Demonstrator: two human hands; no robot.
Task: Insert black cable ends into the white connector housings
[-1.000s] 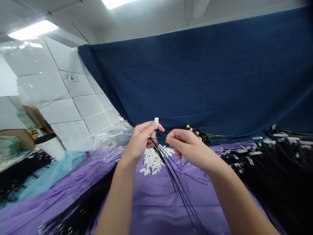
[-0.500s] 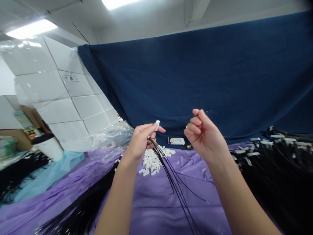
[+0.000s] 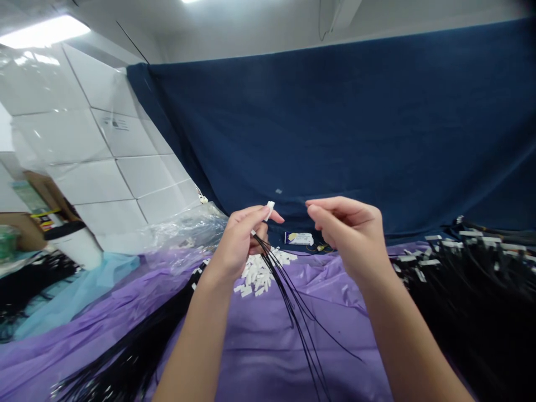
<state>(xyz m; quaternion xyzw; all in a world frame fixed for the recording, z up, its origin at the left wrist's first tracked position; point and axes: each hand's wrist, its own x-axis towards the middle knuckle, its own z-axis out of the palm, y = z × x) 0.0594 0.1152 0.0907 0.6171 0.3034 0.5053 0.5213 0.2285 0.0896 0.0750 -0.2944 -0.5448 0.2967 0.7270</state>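
Observation:
My left hand (image 3: 245, 237) pinches a small white connector (image 3: 270, 209) between thumb and index finger. Its other fingers are curled round several thin black wires (image 3: 288, 290), which hang down over the purple cloth (image 3: 251, 357). To the right, my right hand (image 3: 349, 226) is raised at about the same height, thumb and index finger pressed together and pointing at the left hand. Whatever lies between those fingertips is too small to make out. A gap separates the two hands. Behind and below the left hand lies a pile of white connectors (image 3: 257, 274).
Bundles of black wires with white ends lie at the right (image 3: 469, 312) and lower left (image 3: 138, 346). A small wrapped packet (image 3: 298, 239) sits before the dark blue curtain (image 3: 335, 128). White boxes (image 3: 92, 134) and a black-lidded white cup (image 3: 77, 245) stand left.
My right hand has turned and moved left, closer to my left hand, with its fingertips now pointing left. The left hand keeps its hold on the connector and wires. The view has shifted slightly.

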